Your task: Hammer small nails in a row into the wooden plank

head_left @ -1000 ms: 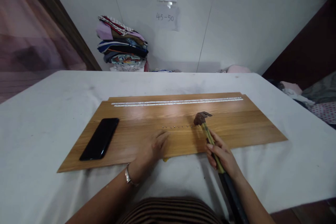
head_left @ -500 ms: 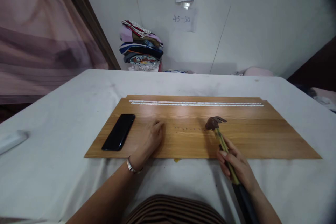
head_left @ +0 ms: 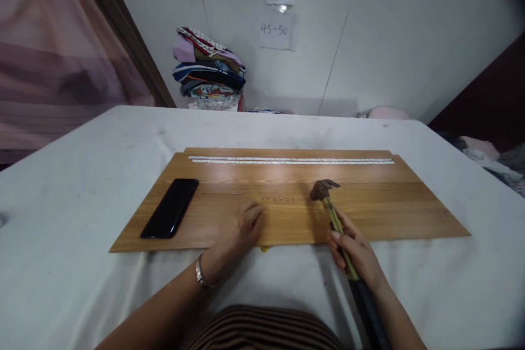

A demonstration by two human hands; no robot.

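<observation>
My right hand (head_left: 356,251) is wrapped around the handle of a claw hammer (head_left: 337,216), gripping the yellow part above its black lower end. The hammer's rusty brown head is over the wooden board (head_left: 394,202), just right of a row of several small nails (head_left: 280,199). My left hand (head_left: 245,224), with a silver bracelet at the wrist, is over the board's front half, its fingers curled. Whatever those fingers may hold is hidden. A single thin nail (head_left: 237,193) lies flat on the board beyond my left hand.
A black phone (head_left: 170,209) lies on the board's left side. Two white measuring strips (head_left: 291,161) run along its far part. The board rests on a white-covered table (head_left: 74,191). Folded clothes (head_left: 209,71) are stacked beyond the far edge, below paper notes (head_left: 278,30) on the wall.
My left hand has shifted right and toward me over the board, uncovering the lone nail. The hammer stays near the row's right end. The whole view has swung slightly.
</observation>
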